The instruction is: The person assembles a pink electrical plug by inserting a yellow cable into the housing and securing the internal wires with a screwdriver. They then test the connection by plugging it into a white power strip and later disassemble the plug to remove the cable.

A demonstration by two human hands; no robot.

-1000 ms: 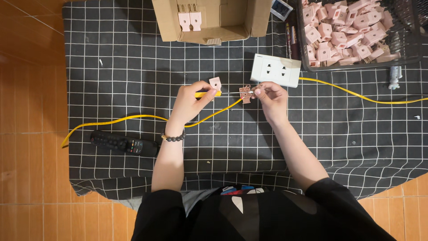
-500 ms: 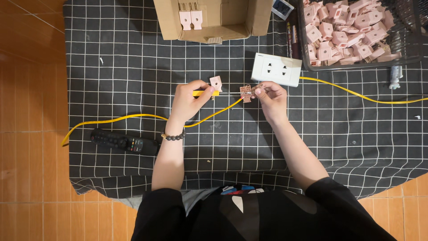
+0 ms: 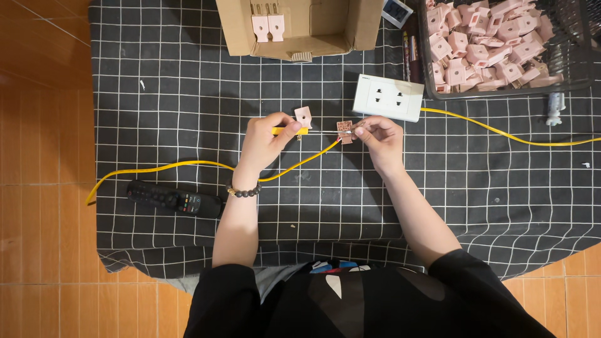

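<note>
Left hand [image 3: 266, 141] gripping one yellow screwdriver [image 3: 290, 131]; right hand [image 3: 379, 134] pinching one pink part [image 3: 344, 128]; two pink parts in box [image 3: 300, 25]

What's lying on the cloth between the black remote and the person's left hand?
In the head view, only the yellow cable crosses the checked cloth between the remote and the left hand.

A black cloth with a white grid [image 3: 156, 94] lay spread over an orange-brown tiled floor [image 3: 44, 125], evenly lit, its near edge rumpled.
</note>
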